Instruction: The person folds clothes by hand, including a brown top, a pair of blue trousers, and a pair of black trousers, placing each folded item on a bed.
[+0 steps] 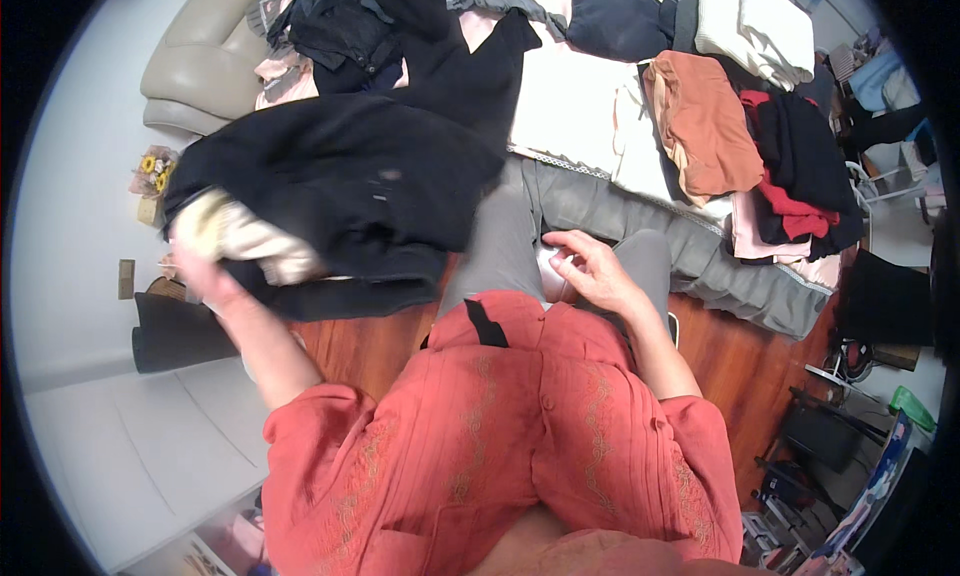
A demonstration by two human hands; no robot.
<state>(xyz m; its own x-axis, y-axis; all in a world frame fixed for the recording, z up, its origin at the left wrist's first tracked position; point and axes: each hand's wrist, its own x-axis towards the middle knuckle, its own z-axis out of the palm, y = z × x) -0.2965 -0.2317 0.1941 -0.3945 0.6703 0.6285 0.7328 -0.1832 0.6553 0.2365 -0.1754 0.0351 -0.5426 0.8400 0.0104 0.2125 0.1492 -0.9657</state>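
Note:
A large black garment (340, 191) with a cream-coloured patch of fabric (260, 241) showing at its left side spreads out in front of me on the left. My left hand (205, 266), smeared by motion, is closed on the garment's near left edge beside that cream part; its fingertips are hidden. Between my grey-trousered thighs, my right hand (595, 274) is over a small whitish object (553, 276) whose kind I cannot make out. Its fingers are loosely bent and apart, and it is away from the black garment.
Ahead is a bed with a grey ruffled skirt (630, 226). Folded clothes lie on it: a rust-orange piece (700, 126), a white knit (755, 31), black and red pieces (800, 156). Dark clothes (335, 36) are heaped at far left, by a beige padded headboard (210, 56).

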